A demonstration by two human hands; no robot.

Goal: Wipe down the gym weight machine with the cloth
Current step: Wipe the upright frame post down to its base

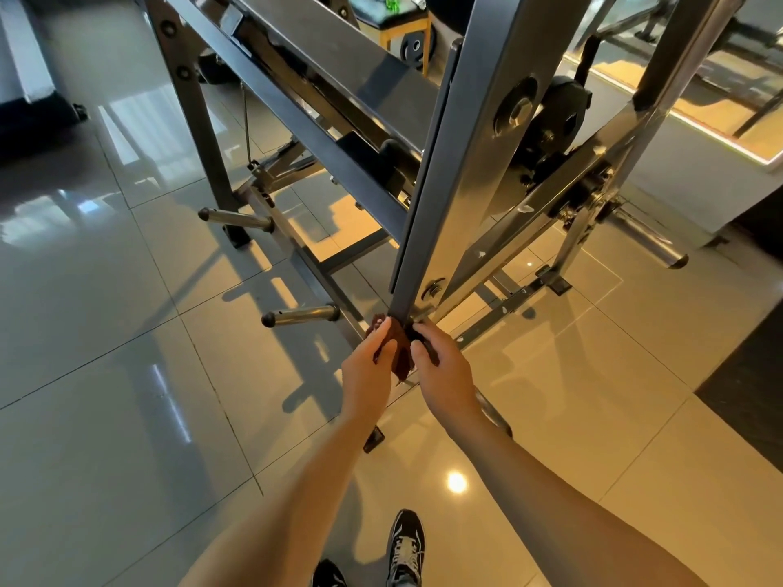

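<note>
A grey steel weight machine (462, 163) fills the upper half of the view, with slanted beams and a tall upright post that comes down to the floor in the middle. A dark brown cloth (400, 353) is bunched at the foot of that post. My left hand (367, 370) grips the cloth's left side. My right hand (445, 370) holds its right side, fingers curled against the post's base. Both hands press the cloth to the bottom of the post, and part of the cloth is hidden between them.
Two chrome plate pegs (237, 220) (301, 315) stick out left of the frame. A black weight plate (559, 112) hangs behind the post. A stool (394, 23) stands at the back, a dark mat (745, 396) lies right, and my shoe (404, 544) is on the glossy tiles.
</note>
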